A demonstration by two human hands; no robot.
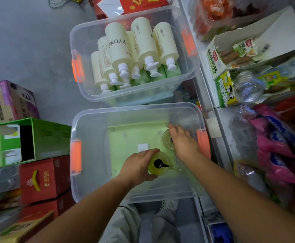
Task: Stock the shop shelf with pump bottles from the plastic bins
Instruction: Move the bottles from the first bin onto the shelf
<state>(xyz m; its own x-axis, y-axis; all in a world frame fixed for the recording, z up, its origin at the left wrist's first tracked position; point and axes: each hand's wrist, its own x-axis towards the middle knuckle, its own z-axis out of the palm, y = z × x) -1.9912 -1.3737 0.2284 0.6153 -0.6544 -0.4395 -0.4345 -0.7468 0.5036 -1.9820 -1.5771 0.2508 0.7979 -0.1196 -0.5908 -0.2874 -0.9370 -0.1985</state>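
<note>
Grey floor (29, 41): left hand (138, 166) gripped upright yellow pump bottle (160, 163), nozzle rightward, in clear plastic bin (83, 186); right hand (183, 142), hold unclear.

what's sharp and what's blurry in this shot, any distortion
Head view: the cream bottles in the far bin are sharp, label readable; the right hand and the boxes at the lower left are smeared by motion; the wide-angle lens bows the shelf edge; light is soft, no hard shadows.
</note>
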